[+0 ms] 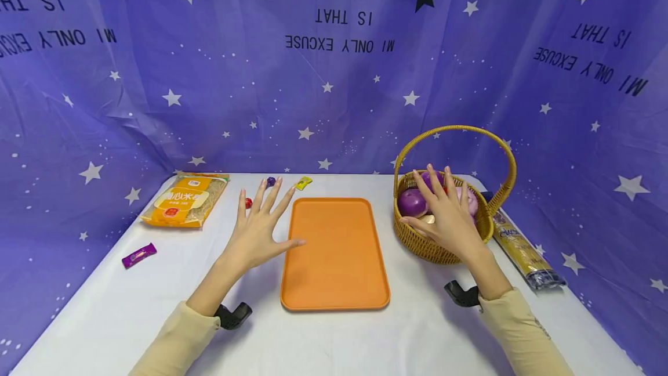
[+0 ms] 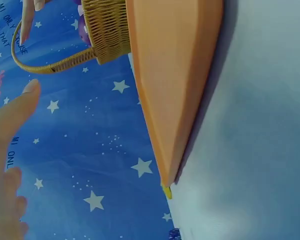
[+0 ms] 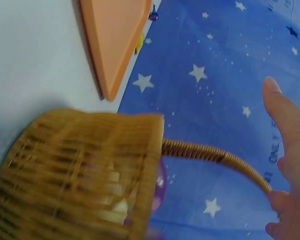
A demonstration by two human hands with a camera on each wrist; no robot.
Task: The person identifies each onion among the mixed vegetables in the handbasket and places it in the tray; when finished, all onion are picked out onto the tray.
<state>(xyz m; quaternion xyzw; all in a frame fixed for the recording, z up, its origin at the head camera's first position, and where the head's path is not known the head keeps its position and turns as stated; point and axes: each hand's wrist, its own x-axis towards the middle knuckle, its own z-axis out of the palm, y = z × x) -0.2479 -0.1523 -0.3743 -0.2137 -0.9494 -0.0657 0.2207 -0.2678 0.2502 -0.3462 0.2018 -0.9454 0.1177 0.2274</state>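
Note:
My left hand [image 1: 253, 237] hovers with fingers spread near the left edge of an orange tray [image 1: 336, 254], its thumb overlapping the rim in the head view. On the right, my right hand [image 1: 450, 222] spreads its fingers over a wicker basket [image 1: 430, 248] with a tall arched handle [image 1: 454, 128]. Inside lie round purple things [image 1: 412, 204], a pink one [image 1: 472, 202] and a pale piece [image 1: 428, 219], partly hidden behind that hand. Neither hand holds anything. In the right wrist view, the basket [image 3: 65, 165] stands close below the right hand [image 3: 295, 150].
A yellow-orange bag of rice noodles [image 1: 182, 202] lies at the back left, with a purple wrapped candy [image 1: 139, 255] in front. Small red [image 1: 248, 203], dark blue [image 1: 271, 181] and yellow [image 1: 303, 183] candies lie behind the tray. A long pasta packet [image 1: 524, 251] lies right of the basket.

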